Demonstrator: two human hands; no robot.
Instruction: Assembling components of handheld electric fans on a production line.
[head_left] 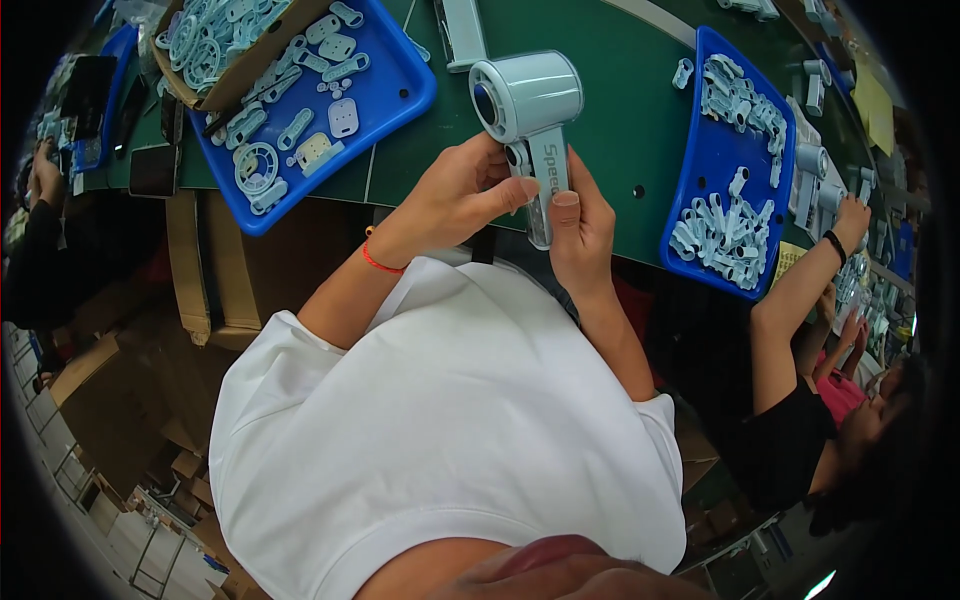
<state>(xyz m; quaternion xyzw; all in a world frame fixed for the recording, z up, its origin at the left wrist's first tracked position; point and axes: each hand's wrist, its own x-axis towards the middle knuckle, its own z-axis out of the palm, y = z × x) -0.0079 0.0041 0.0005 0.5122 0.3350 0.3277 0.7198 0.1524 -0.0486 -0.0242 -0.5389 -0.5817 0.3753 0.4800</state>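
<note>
A light-blue handheld fan, with a round drum-shaped head and a straight handle, is held up in front of my chest over the table's near edge. My left hand grips it from the left, thumb lying across the handle and fingers partly hidden behind. Beside that thumb, against the handle, shows a small light-blue part with a dark round spot. My right hand closes round the handle from the right, its thumb on the front. A clear lower section of the handle extends below the thumbs.
On the left, a blue tray carries light-blue plastic pieces and a cardboard box full of rings. Another blue tray on the right holds many small parts. Another light-blue housing lies beyond the fan. A co-worker's arm reaches in at right.
</note>
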